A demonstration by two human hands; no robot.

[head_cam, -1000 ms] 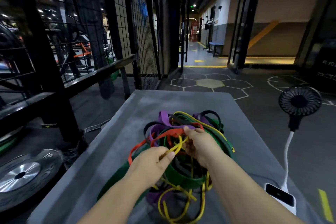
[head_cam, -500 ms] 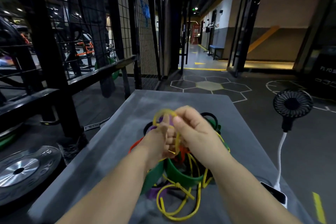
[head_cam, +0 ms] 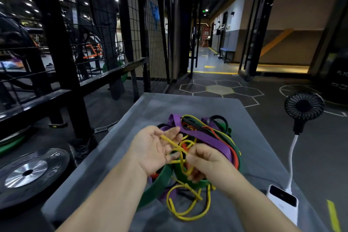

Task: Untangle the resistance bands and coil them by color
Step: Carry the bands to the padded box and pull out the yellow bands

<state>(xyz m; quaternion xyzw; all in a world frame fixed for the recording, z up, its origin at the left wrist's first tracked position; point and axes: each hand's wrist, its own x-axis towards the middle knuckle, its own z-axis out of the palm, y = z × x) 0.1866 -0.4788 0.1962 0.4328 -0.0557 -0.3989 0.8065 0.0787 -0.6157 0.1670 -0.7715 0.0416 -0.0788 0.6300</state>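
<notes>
Now the thin yellow rubber band [head_cam: 180, 149] is lifted a little above the tangled pile of purple, green, red and black rubber bands [head_cam: 211, 137], it seems because you want to free its knot from the others. Your right hand [head_cam: 209, 164], just above the near side of the pile, has its fingers curled round a loop of this band, I think to draw it out. Your left hand [head_cam: 154, 149], over the left side of the pile, is turned palm up with the fingers loosely spread. The yellow strand lies across them, probably to keep it apart. More yellow band lies knotted at the near edge of the pile. The pile rests on a grey flat table top [head_cam: 188, 105]. Right of the pile stands a small black fan on a white stalk [head_cam: 303, 107], and nearer to you lies a white power bank [head_cam: 282, 199]. Well left of the pile, on the floor, lies a black weight plate with a silver centre [head_cam: 28, 173].
</notes>
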